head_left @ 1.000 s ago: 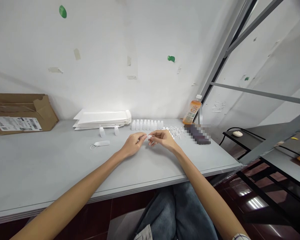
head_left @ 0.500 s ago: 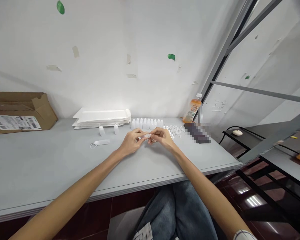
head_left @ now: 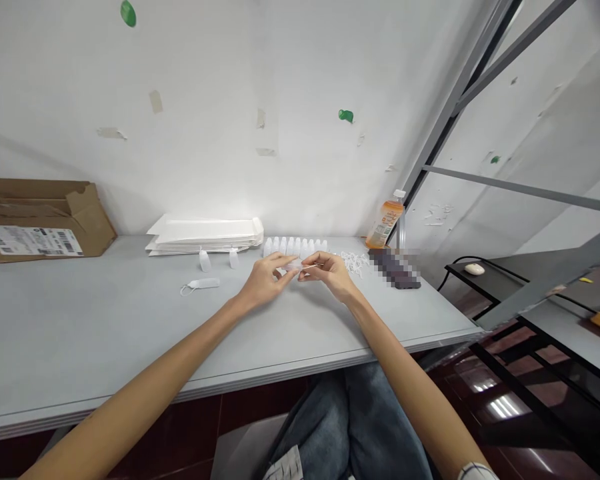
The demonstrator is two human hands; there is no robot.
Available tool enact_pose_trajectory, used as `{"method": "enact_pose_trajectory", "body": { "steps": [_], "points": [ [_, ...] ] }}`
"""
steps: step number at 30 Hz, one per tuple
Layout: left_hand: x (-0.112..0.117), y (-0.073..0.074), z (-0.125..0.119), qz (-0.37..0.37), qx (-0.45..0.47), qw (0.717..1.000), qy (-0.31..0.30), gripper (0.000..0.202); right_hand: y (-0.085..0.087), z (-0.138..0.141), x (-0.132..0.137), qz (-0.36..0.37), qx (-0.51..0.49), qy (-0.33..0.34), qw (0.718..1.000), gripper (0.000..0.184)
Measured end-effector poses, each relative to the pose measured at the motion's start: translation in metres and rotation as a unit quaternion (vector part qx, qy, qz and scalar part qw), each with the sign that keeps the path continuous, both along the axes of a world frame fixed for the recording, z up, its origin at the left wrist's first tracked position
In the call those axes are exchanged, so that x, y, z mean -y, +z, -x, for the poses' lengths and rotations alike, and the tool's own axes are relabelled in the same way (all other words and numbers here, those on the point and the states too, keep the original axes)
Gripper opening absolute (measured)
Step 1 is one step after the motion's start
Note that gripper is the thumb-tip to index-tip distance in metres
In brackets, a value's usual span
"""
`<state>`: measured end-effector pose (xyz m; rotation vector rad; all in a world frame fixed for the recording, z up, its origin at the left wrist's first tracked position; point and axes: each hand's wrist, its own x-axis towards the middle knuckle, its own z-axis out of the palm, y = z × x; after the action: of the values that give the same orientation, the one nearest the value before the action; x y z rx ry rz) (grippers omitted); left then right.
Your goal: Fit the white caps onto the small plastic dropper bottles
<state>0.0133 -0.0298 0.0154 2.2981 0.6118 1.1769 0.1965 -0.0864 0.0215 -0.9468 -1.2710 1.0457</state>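
Observation:
My left hand [head_left: 264,279] is closed around a small translucent white plastic bottle [head_left: 293,265], held on its side just above the table. My right hand [head_left: 334,275] pinches a small white plastic piece [head_left: 309,267] at the bottle's right end; the fingers hide most of it, and I cannot tell whether it is joined to the bottle. Behind my hands stands a row of similar small bottles [head_left: 283,245]. To the right lies a pile of small white plastic parts [head_left: 353,262], partly behind my right hand.
Left of my hands, two small bottles stand upright, a left one [head_left: 205,261] and a right one [head_left: 234,259]. A bottle with a thin loop [head_left: 205,283] lies nearer. Flat white packets [head_left: 205,233], a cardboard box [head_left: 40,220], an orange drink bottle [head_left: 385,221] and a blurred dark object [head_left: 395,268] line the back.
My hands have drawn slightly apart, so more of the bottle shows between them. My right hand has shifted a little to the right. The camera view has moved slightly.

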Motion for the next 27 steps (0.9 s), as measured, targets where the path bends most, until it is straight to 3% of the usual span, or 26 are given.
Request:
{"method": "enact_pose_trajectory", "body": {
  "steps": [7, 16, 27],
  "points": [
    [-0.0001, 0.0, -0.0011, 0.16, 0.024, 0.986, -0.046, 0.044, 0.0047, 0.003, 0.0033, -0.006, 0.033, -0.016, 0.999, 0.036],
    [0.0047, 0.0043, 0.001, 0.16, 0.028, 0.984, -0.068, 0.042, 0.0082, 0.0049, 0.0073, -0.001, 0.088, -0.022, 0.996, 0.032],
    [0.0038, 0.0033, 0.0035, 0.15, 0.02, 0.986, -0.066, 0.037, 0.0001, 0.0038, 0.0026, -0.013, 0.044, -0.003, 0.999, 0.031]
  ]
}}
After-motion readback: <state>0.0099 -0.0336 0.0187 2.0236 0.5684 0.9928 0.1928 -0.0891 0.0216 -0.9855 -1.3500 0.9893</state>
